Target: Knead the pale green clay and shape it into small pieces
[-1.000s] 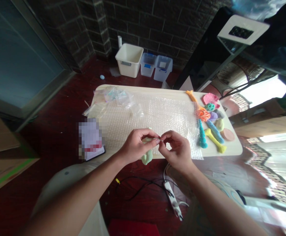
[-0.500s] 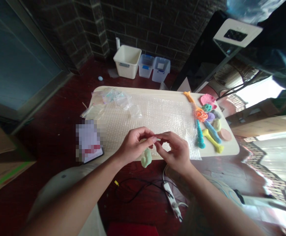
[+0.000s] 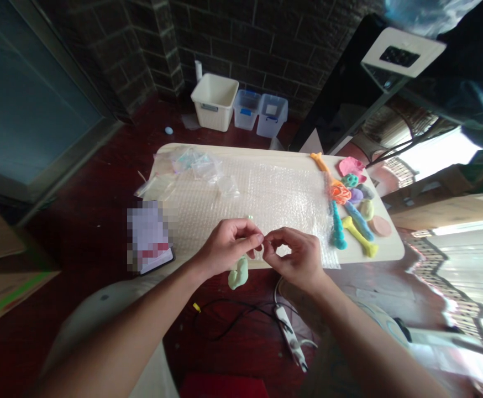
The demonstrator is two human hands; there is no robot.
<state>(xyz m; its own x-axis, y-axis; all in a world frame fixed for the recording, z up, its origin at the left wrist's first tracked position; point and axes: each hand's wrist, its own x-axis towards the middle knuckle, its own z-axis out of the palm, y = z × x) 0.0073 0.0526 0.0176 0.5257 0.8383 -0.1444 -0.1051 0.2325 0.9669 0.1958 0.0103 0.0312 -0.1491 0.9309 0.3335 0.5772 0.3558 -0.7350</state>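
My left hand [image 3: 234, 243] is closed over the front edge of the table, holding a pale green piece of modelling clay [image 3: 238, 273]. The clay's curved lower end hangs below the palm, and a small pale green bit [image 3: 250, 217] shows above the fingers; the stretch between is hidden. Thumb and forefinger of my right hand [image 3: 293, 254] are pinched together right beside the left fingertips. What lies in that pinch is too small to make out. Bubble wrap [image 3: 283, 188] covers the tabletop beneath both hands.
Colourful clay shapes lie at the table's right end, among them a yellow bone shape [image 3: 360, 237] and an orange piece [image 3: 340, 192]. Clear plastic bags [image 3: 206, 168] lie at the back left, a blurred device [image 3: 152, 237] at the left edge. A power strip [image 3: 291, 340] rests on the floor.
The hanging clay end has swung left and slightly down with my left hand's turn. A small green bit now shows above the left fingers. My right fingertips have drawn closer into a pinch.
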